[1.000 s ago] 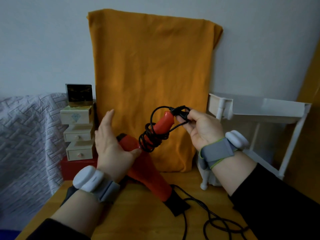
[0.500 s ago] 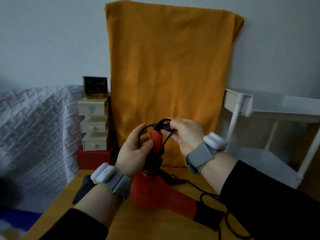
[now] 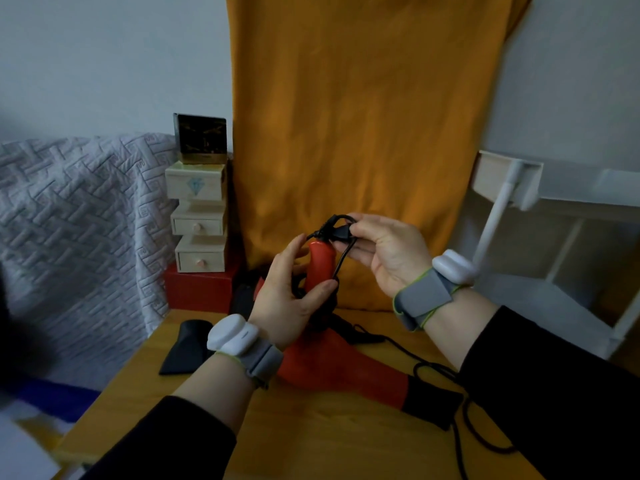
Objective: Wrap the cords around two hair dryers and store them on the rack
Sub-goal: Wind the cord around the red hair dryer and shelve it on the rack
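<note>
Left hand (image 3: 287,299) grips the red hair dryer (image 3: 320,268) handle while right hand (image 3: 384,251) pinches its black cord (image 3: 341,228); a loosened pinch could unravel the wraps.

A home is being shown, most likely a bedroom or dressing corner. A grey quilted bedspread (image 3: 69,216) is being draped just beyond the left edge of a small wooden bench (image 3: 311,441). Beyond the bench's far left corner, little wooden drawer boxes (image 3: 199,216) are being kept stacked on a red box (image 3: 201,289), with a dark gift box (image 3: 202,138) being carried on top. An orange cloth (image 3: 363,133) is being hung against the plain pale wall (image 3: 104,57) behind the far edge. A white storage rack (image 3: 540,209) is being stood beside the right edge. A red hair dryer (image 3: 346,365) is being rested on the bench, a household grooming item.
</note>
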`<state>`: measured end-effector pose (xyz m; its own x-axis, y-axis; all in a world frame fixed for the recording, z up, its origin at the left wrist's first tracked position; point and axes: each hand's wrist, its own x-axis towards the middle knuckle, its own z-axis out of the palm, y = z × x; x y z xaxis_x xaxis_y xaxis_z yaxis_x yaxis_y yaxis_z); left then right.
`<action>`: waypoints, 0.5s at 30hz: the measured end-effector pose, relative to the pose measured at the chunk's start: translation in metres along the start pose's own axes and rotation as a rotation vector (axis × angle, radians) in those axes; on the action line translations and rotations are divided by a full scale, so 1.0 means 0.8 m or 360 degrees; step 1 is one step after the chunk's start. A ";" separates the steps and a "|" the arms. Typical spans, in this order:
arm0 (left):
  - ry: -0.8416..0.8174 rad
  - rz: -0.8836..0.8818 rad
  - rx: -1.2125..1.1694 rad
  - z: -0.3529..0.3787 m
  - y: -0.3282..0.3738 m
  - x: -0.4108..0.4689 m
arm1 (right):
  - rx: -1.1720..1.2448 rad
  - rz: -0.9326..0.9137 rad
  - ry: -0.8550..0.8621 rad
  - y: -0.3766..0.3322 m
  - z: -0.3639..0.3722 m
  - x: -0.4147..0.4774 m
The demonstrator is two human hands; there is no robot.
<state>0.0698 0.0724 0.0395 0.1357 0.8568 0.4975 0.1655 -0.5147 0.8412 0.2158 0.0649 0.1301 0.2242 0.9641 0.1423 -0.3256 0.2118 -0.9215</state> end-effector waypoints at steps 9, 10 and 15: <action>-0.0024 -0.0102 -0.0209 0.001 -0.003 0.010 | -0.0274 -0.0124 0.0023 -0.001 0.000 -0.002; -0.0023 -0.0101 -0.0219 0.001 -0.004 0.010 | -0.0351 -0.0162 0.0042 -0.001 0.000 -0.002; -0.0018 -0.0060 -0.0193 0.002 -0.008 0.003 | -0.0470 -0.0244 0.0049 -0.001 0.001 -0.001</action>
<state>0.0703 0.0773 0.0353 0.1424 0.8748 0.4631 0.0514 -0.4738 0.8792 0.2148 0.0640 0.1310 0.2793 0.9183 0.2807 -0.0064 0.2941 -0.9558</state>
